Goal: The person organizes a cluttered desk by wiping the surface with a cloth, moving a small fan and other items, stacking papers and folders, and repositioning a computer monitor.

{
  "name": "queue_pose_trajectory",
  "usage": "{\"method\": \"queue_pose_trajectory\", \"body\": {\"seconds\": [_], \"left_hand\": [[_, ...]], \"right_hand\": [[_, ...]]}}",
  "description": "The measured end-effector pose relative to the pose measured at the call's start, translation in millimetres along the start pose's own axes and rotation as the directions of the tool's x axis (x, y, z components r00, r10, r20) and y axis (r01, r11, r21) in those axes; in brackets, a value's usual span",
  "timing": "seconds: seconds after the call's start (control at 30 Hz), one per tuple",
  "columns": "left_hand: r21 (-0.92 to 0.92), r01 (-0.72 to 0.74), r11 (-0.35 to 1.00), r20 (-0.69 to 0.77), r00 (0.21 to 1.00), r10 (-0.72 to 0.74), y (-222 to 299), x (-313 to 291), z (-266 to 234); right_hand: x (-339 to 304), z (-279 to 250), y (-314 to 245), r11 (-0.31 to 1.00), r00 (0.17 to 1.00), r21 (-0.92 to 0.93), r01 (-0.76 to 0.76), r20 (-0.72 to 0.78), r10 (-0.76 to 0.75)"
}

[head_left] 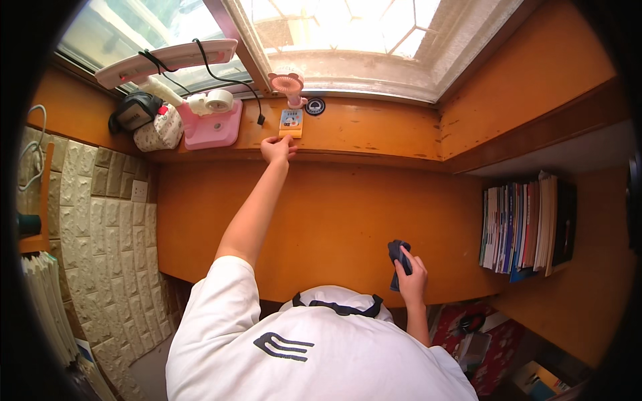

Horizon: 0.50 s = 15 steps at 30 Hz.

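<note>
My left arm reaches far forward to the window ledge [374, 130]. There my left hand [277, 148] has its fingers closed at the near edge of a small yellow-and-blue pad [291, 121] with a cartoon picture. A pink handheld fan [287, 84] stands just behind the pad, and a round black disc [315, 106] lies to its right. Over the right part of the wooden desk [321, 220], my right hand [412, 277] grips a bunched dark blue cloth [395, 252].
On the ledge at left are a pink-and-white desk lamp [212, 130] with a black cable, a patterned pouch [159, 130] and a black case [136, 110]. A row of books [521, 224] stands at the right. Pale brick wall [100, 234] borders the desk's left.
</note>
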State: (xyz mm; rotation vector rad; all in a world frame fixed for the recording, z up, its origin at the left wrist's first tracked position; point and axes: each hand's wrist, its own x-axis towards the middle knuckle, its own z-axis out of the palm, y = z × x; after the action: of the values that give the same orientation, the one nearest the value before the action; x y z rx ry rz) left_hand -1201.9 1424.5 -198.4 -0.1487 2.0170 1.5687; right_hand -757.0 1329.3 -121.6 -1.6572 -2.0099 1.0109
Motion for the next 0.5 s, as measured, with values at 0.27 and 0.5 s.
{"method": "queue_pose_trajectory", "body": {"seconds": [0.27, 0.5], "left_hand": [[0.043, -0.168, 0.985, 0.085, 0.983, 0.164, -57, -33, -78], [0.234, -0.013, 0.972, 0.063, 0.998, -0.002, -149, -115, -196]], "right_hand": [[40, -29, 52, 0.994, 1.000, -0.113, 0.005, 0.009, -0.004], [151, -22, 186, 0.990, 0.953, 0.060, -0.131, -0.268, 0.142]]}}
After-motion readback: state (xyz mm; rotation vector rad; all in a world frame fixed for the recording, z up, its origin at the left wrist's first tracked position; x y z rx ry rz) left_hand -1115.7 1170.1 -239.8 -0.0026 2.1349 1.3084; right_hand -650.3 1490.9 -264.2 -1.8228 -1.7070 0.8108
